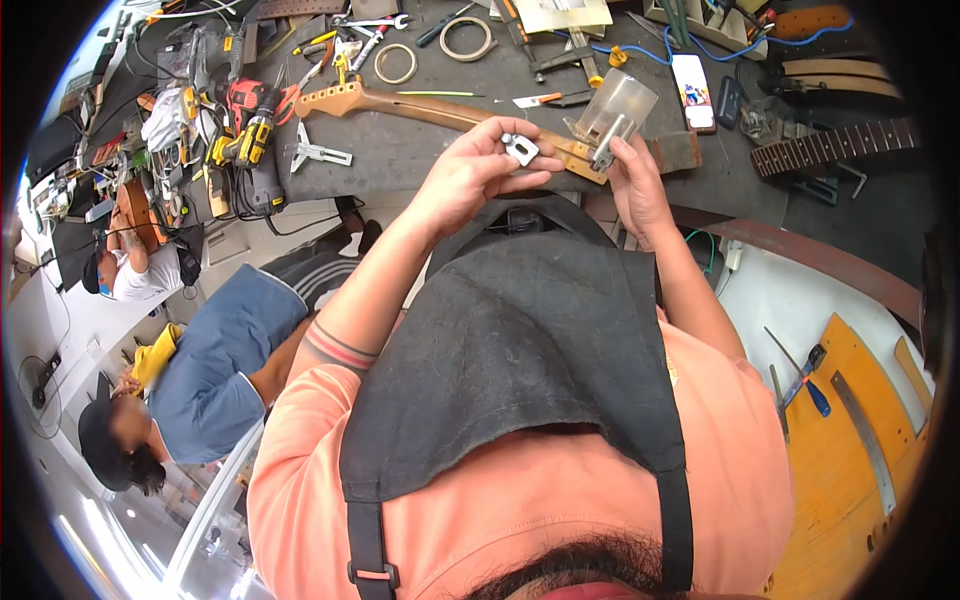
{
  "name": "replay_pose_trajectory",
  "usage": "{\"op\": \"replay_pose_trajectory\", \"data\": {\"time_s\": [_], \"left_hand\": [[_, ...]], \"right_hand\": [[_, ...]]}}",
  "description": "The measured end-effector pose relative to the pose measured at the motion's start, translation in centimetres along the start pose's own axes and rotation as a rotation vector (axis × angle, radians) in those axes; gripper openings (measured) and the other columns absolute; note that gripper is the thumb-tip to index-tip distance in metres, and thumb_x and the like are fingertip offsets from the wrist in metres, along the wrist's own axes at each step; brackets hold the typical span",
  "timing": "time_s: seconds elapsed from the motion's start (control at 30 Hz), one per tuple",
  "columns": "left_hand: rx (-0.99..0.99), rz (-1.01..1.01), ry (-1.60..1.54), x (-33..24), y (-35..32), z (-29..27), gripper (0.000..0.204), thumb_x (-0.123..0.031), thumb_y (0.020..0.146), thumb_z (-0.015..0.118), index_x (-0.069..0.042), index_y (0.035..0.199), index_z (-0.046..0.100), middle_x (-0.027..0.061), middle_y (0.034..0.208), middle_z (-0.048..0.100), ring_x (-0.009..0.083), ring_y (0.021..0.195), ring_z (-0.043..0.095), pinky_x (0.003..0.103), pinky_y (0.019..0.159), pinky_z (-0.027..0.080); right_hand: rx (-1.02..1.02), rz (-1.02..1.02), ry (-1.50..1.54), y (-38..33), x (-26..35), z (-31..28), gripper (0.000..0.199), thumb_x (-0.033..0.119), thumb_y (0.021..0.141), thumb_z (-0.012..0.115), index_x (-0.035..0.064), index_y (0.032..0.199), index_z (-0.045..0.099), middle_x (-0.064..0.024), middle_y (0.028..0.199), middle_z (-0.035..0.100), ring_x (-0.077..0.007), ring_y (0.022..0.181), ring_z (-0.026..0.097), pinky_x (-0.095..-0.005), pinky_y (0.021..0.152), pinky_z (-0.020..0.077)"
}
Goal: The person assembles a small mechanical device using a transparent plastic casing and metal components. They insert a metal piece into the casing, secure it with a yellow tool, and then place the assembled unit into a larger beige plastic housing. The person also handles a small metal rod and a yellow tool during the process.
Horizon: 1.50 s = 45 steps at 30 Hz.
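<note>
My left hand point(478, 172) holds a small silver metal piece with a slot point(521, 150) at its fingertips, palm turned up. My right hand point(640, 188) grips a slim metal part point(609, 148) between thumb and fingers; its exact kind is too small to tell. Against that part is a clear plastic case point(628, 100), and I cannot tell whether it too is in the hand. Beneath both hands a wooden guitar neck point(425, 108) lies across the dark bench, its headstock point(330, 99) to the left. My left fingers and the metal part hide some of the neck.
Power drills point(255, 135) and a steel caliper-like gauge point(318, 152) lie left on the bench point(390, 165). Tape rolls point(467, 38) and clamps sit farther back. Right are a phone point(693, 92) and a fretted neck point(840, 145). Another person point(220, 360) is at my left.
</note>
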<state>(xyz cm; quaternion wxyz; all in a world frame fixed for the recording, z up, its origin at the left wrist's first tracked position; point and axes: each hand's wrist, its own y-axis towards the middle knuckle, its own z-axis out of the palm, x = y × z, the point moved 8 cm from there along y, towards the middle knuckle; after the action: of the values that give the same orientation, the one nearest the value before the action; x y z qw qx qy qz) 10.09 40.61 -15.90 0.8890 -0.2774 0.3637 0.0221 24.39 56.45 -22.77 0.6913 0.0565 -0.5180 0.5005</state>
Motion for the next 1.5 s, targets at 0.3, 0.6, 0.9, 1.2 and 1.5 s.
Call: {"op": "replay_pose_trajectory", "data": {"time_s": [0.3, 0.6, 0.9, 1.2, 1.5], "left_hand": [[0.009, -0.018, 0.221, -0.8, -0.8, 1.2, 0.039, -0.008, 0.106, 0.063, 0.002, 0.142, 0.053, 0.0186, 0.135, 0.068, 0.0302, 0.125, 0.071, 0.039, 0.107, 0.059], [0.069, 0.097, 0.283, -0.7, -0.7, 4.0, 0.045, 0.0, 0.096, 0.078, 0.0, 0.136, 0.059, 0.0083, 0.125, 0.069, 0.0149, 0.108, 0.07, 0.034, 0.093, 0.062], [-0.045, 0.292, 0.291, -2.4, -4.1, 5.0, 0.026, -0.012, 0.103, 0.074, 0.0, 0.125, 0.067, 0.006, 0.111, 0.071, 0.0117, 0.1, 0.066, 0.029, 0.089, 0.054], [-0.099, 0.295, -0.221, -4.0, -10.8, 0.5, 0.018, -0.025, 0.108, 0.064, -0.007, 0.108, 0.059, 0.0143, 0.105, 0.073, 0.0202, 0.089, 0.071, 0.035, 0.08, 0.056], [-0.172, 0.448, 0.006, -2.9, -22.3, -4.2, 0.015, -0.019, 0.108, 0.066, -0.004, 0.106, 0.066, 0.0146, 0.1, 0.077, 0.0182, 0.083, 0.073, 0.032, 0.074, 0.058]], "right_hand": [[0.035, -0.014, 0.063, -1.6, 1.5, 2.5, 0.051, 0.034, 0.108, 0.062, -0.0001, 0.145, 0.054, -0.0128, 0.145, 0.059, -0.0224, 0.139, 0.052, -0.0412, 0.121, 0.0348], [-0.059, -0.017, 0.225, -3.3, 3.2, 3.3, 0.041, 0.034, 0.109, 0.064, 0.0039, 0.137, 0.061, -0.0061, 0.133, 0.067, -0.0168, 0.123, 0.06, -0.04, 0.107, 0.0442], [-0.031, -0.003, 0.211, -4.9, 4.7, 6.7, 0.044, 0.038, 0.108, 0.066, 0.0046, 0.136, 0.061, -0.0066, 0.129, 0.068, -0.0178, 0.12, 0.061, -0.0388, 0.104, 0.0465], [0.134, 0.281, 0.277, -6.2, 2.6, 14.3, 0.049, 0.049, 0.107, 0.064, 0.0129, 0.139, 0.063, -0.003, 0.133, 0.068, -0.0197, 0.119, 0.061, -0.0368, 0.103, 0.0443], [0.261, 0.403, 0.311, -12.3, -2.7, 24.9, 0.048, 0.054, 0.109, 0.053, 0.0147, 0.132, 0.066, -0.0048, 0.13, 0.068, -0.0221, 0.118, 0.061, -0.0426, 0.107, 0.0409]]}}
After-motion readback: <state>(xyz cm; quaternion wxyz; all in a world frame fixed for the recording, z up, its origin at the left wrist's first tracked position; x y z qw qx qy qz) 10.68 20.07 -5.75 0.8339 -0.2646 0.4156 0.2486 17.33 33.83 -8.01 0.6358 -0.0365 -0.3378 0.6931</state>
